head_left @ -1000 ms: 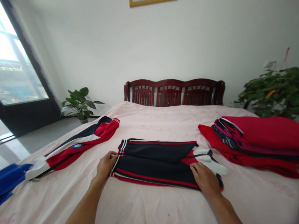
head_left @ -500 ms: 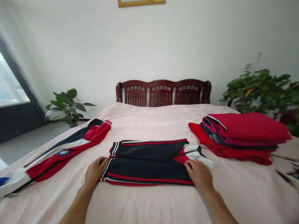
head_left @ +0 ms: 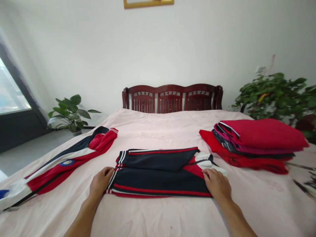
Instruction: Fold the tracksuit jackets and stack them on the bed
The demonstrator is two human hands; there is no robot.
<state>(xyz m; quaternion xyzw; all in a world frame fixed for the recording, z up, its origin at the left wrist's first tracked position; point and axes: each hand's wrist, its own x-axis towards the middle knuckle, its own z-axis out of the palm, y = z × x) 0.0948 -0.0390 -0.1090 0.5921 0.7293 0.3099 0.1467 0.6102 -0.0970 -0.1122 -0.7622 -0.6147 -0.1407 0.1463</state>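
A folded navy garment [head_left: 158, 179] lies flat across the near middle of a pink bed cover [head_left: 158, 215], its white-striped band to the left and its red and white part to the right, with a hand at either end. The left hand [head_left: 100, 183] appears to pinch the striped band at its edge, thumb against finger, which presumably keeps that end from sliding. The right hand [head_left: 218, 185] rests with bent fingers on the other end, close to the white part; whether its grip has cloth caught between thumb and fingers or merely presses it down, I cannot tell (the palm hides the underside). Held so at opposite ends, the cloth is probably being kept straight, and its long red stripes do run almost level from left to right. The pile of folded clothes [head_left: 261, 135], mostly red, sits farther off to the right, apart from the hands, which seems a sensible way to leave the near middle as working room. On the left, a red, white and navy jacket [head_left: 71, 163] lies lengthwise and slanting, from the near left towards the far middle, perhaps laid that way to stay within easy reach of the left hand.
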